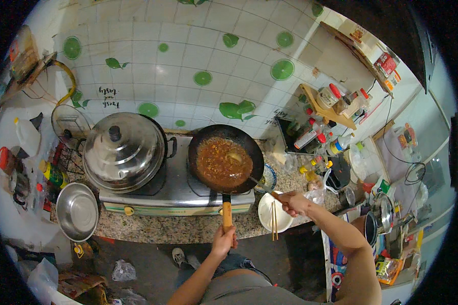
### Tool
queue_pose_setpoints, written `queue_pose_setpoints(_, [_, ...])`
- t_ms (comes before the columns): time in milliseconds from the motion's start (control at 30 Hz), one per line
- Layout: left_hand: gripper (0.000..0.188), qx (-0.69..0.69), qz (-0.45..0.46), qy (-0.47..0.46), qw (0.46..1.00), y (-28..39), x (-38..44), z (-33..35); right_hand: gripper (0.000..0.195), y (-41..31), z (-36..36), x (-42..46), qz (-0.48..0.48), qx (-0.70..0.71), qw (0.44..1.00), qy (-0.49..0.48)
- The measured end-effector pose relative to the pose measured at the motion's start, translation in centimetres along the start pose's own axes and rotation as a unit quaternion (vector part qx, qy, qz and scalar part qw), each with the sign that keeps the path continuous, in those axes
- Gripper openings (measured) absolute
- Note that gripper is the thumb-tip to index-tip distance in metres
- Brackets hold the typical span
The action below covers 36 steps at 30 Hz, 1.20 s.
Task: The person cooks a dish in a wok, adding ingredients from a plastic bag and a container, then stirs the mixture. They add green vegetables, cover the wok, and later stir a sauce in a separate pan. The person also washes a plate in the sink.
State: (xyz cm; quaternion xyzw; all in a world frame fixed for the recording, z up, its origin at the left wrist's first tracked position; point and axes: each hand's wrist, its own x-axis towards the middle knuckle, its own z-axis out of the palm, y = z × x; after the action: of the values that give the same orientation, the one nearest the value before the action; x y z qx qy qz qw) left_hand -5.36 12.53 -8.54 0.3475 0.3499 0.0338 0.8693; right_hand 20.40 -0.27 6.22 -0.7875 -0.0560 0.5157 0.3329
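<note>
A black wok (255, 152) sits on the right burner of a steel gas stove (156, 200). Reddish-brown sauce with small bits (217, 164) fills its bottom. My left hand (224, 241) is closed around the wok's wooden handle (227, 215). In my right hand (294, 203) is a long-handled ladle (266, 187), its shaft crossing the wok's right rim. Its head looks mostly sunk in the sauce. Just below that hand stands a white bowl (265, 211), with a pair of chopsticks (274, 225) lying across its front rim.
A large lidded steel pot (124, 156) covers the left burner. Left of the stove stands a steel basin (77, 211) at the counter edge. A patterned bowl (269, 177) sits partly behind the ladle. Seasoning bottles (309, 135) crowd the right, beneath a small wooden shelf (324, 110) with jars.
</note>
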Motion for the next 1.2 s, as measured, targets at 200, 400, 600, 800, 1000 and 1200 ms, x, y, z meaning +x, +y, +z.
queue_pose_setpoints(200, [0.016,-0.011,0.021,-0.019,1.0,-0.1,-0.1,-0.1,0.032,-2.0,2.3,-1.4,0.095,0.237,0.953,-0.162])
queue_pose_setpoints(400, [0.017,-0.023,-0.003,-0.013,1.0,0.1,-0.3,-0.1,0.034,-2.6,2.0,1.4,-0.26,-0.362,0.88,0.163])
queue_pose_setpoints(600, [0.018,-0.001,0.012,-0.01,1.0,0.5,-0.7,0.1,0.034,-3.1,-0.6,4.8,-0.293,-0.551,0.726,0.29])
queue_pose_setpoints(800, [0.017,0.011,0.019,-0.017,1.0,0.6,-0.6,0.2,0.034,-1.2,0.2,-0.6,-0.051,-0.199,0.974,0.093])
queue_pose_setpoints(1000, [0.017,0.013,0.004,-0.003,1.0,0.4,-0.5,0.1,0.033,-1.1,2.4,-2.0,0.079,0.18,0.969,-0.152])
queue_pose_setpoints(1200, [0.016,0.015,0.001,-0.017,1.0,0.2,-0.2,-0.1,0.035,-0.9,2.0,1.8,-0.267,-0.351,0.884,0.152])
